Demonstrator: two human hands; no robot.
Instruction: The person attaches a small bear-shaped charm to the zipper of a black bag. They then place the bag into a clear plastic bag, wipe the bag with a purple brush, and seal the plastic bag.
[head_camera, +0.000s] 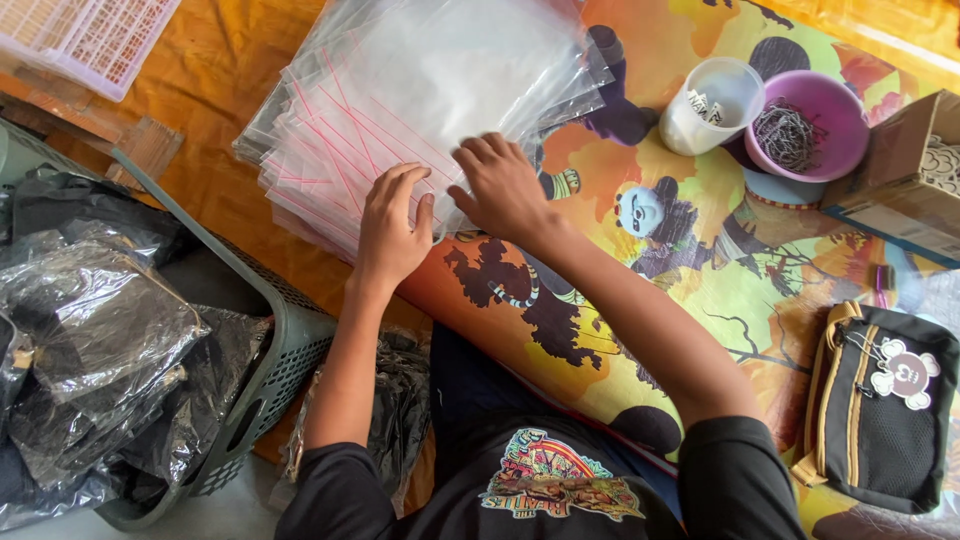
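Observation:
A fanned stack of clear zip bags with red seal lines (420, 90) lies on a colourful cartoon-printed table cover (700, 290). My left hand (392, 225) rests flat on the near edge of the stack, fingers spread over the red strips. Beside it, my right hand (500, 185) presses fingertips on the top bag near its corner. Neither hand lifts a bag clear of the pile.
A grey basket (270, 370) at left holds black items in clear wrap (90, 340). At the far right stand a white cup (712, 105), a purple bowl of metal clips (805, 125) and a cardboard box (905, 180). A black pouch (880, 405) lies near right.

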